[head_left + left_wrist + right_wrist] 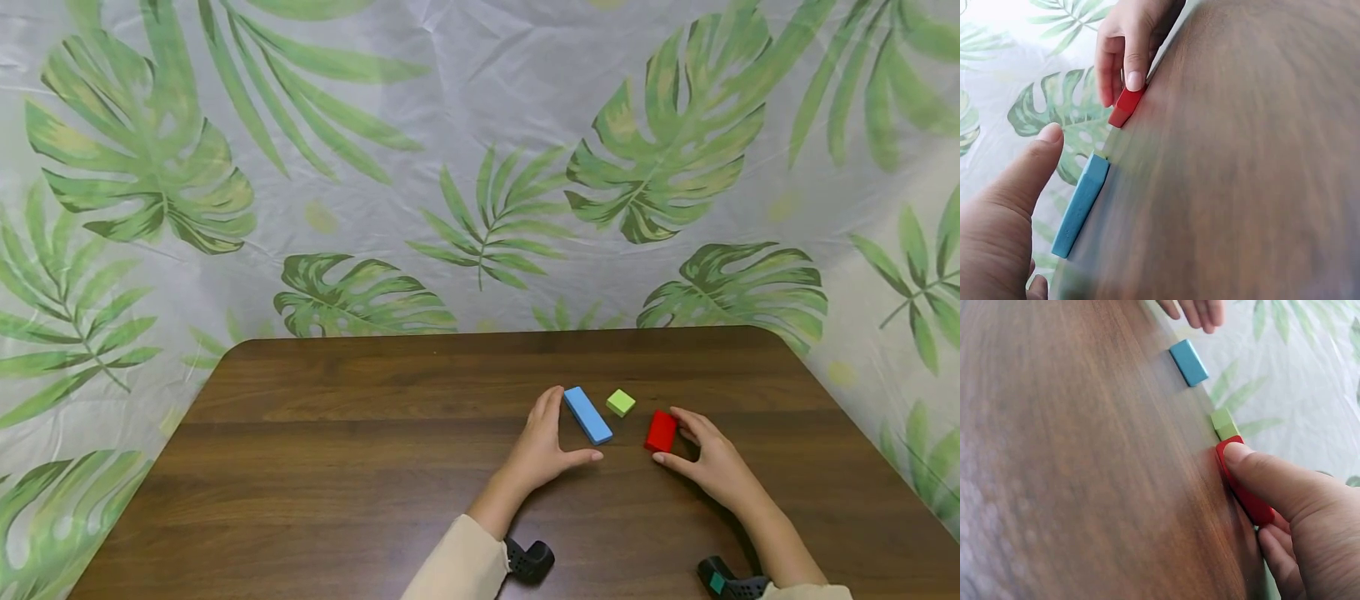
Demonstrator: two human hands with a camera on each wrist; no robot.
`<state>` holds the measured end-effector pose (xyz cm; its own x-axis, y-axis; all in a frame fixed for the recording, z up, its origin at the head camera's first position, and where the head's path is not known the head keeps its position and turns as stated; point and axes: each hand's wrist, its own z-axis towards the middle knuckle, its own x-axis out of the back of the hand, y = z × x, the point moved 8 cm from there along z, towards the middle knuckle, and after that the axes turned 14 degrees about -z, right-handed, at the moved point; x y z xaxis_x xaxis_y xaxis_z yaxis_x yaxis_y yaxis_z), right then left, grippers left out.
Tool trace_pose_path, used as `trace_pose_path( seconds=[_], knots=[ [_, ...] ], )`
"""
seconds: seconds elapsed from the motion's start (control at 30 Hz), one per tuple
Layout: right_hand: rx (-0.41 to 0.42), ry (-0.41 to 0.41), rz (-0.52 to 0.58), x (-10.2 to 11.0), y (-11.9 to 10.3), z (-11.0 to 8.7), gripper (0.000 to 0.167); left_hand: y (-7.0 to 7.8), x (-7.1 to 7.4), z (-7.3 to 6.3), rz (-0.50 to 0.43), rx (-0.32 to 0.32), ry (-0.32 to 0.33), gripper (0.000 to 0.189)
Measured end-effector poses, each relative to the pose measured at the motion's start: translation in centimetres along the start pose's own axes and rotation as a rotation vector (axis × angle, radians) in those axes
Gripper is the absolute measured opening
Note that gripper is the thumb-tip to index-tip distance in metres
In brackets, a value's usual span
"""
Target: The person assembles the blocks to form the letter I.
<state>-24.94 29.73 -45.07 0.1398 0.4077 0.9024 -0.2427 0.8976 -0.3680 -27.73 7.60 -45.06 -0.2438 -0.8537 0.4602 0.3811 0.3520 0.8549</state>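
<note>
A long blue block (588,415) lies flat on the wooden table, slanted. My left hand (546,446) is spread beside it, fingertips by its far end and thumb apart from its near end. In the left wrist view the thumb stands off from the blue block (1080,206). My right hand (708,458) pinches a red block (661,431) between thumb and fingers at its two ends. The right wrist view has the thumb on one end of the red block (1244,484), fingers at the other. Between and behind these two sits a small green block (621,403).
The brown wooden table (337,483) has rounded far corners. Behind it hangs a pale cloth (480,125) printed with green leaves. A black wrist camera (531,562) is strapped at the left wrist, another black camera (726,578) at the right.
</note>
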Motion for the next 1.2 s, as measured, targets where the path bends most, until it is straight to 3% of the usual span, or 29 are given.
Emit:
trace_pose_path(
  seconds=[0.23,0.43,0.63,1.2],
  knots=[
    [0.007,0.01,-0.002,-0.1,0.0,0.0,0.073,-0.3,-0.4,0.4,0.042,0.029,0.011,0.104],
    [0.004,0.013,0.002,-0.2,0.1,0.0,0.072,-0.7,-0.6,0.9,0.146,0.082,0.017,0.103],
    [0.002,0.018,-0.001,-0.1,0.1,-0.1,0.071,-0.4,-1.1,1.4,0.253,0.078,0.006,0.101],
    [0.011,0.025,-0.003,-0.1,-0.1,-0.1,0.07,-0.2,-1.2,1.7,0.324,0.083,0.011,0.095]
  ],
)
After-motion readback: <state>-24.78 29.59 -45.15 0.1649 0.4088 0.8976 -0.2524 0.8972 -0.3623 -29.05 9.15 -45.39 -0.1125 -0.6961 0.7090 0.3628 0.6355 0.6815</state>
